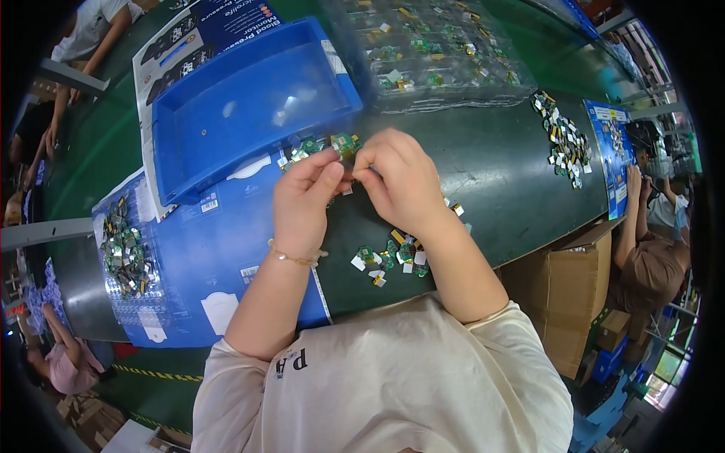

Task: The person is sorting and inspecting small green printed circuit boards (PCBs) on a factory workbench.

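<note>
Nearest, beside the right forearm: loose circuit boards (390, 258), green, jagged in outline, with flat white squares and yellowish strips; a low elbow or sleeve could, I judge, drag some toward the table edge. Beyond them, left hand (302, 211) and right hand (405, 181) meet, thumbs and fingertips pinched together; what sits between is too small and covered to tell. Likely hazard: uneven pressure, so a small piece springs loose or a thin part bends. Just past the fingertips, more green boards (302, 147) lie heaped against the blue tray (219, 113); a dropped piece could be lost among them. Tray: smooth moulded plastic, rectangular, rounded rim, milky glare on the floor. Under it, glossy blue card (215, 260). Tabletop (483, 181) dark green, sleek. Farther out, stacked clear trays (445, 98), thin and ribbed, boards showing inside; a knock might shift them.
</note>
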A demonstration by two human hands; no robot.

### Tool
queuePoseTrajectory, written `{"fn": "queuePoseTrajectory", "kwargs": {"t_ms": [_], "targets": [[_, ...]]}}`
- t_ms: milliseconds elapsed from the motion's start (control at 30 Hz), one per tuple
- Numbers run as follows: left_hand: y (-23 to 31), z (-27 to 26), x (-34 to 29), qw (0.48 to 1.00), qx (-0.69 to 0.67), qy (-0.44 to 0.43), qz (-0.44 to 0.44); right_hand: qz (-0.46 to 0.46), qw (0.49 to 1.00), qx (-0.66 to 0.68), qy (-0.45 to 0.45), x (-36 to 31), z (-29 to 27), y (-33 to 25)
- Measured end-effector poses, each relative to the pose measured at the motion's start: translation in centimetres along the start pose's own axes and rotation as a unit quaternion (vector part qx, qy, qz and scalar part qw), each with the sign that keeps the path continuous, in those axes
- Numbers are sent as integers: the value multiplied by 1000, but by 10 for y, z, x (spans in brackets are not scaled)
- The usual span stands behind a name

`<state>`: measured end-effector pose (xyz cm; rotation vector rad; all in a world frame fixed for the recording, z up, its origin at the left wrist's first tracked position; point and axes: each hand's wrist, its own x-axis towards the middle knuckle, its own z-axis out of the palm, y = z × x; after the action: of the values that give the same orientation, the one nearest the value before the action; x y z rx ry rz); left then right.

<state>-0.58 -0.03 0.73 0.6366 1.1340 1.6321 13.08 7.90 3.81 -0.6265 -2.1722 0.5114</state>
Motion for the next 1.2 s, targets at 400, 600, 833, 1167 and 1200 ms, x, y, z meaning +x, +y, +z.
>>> {"fn": "queuePoseTrajectory", "kwargs": {"t_ms": [400,600,833,1167,1200], "targets": [[15,-4,7,980,-195,23,-42,92,986,-38,-134,-7,-26,40],[6,-4,8,995,-85,54,-16,148,965,-139,-164,-10,-14,37],[21,-13,4,970,107,148,162,180,965,-145,-120,-4,-13,26],[63,-24,-1,813,548,50,191,62,988,-81,-119,-2,27,8],[61,-25,-2,776,595,25,207,63,986,-80,-133,-1,28,8]]}}
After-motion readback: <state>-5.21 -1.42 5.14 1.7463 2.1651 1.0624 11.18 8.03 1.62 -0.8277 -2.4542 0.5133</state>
